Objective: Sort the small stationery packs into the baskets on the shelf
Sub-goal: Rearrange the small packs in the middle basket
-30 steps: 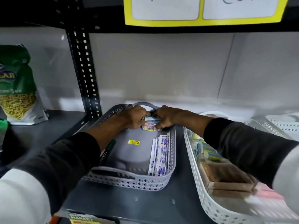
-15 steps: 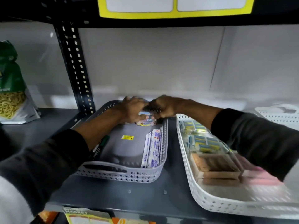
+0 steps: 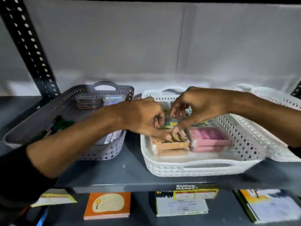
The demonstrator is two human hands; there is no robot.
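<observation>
White basket [image 3: 195,168] on the shelf [image 3: 130,175] is being sorted: left hand [image 3: 143,118] and right hand [image 3: 200,105] pinch a small yellow-blue pack [image 3: 171,123], which next needs lifting clear.

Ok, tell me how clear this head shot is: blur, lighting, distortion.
Head view: motion blur smears both hands, left hand and right hand, and the packs in the white basket; the shelf's far right is smeared too; light falls unevenly on the back wall, the foreground stays dim; wide-angle bending tilts the black upright.
</observation>
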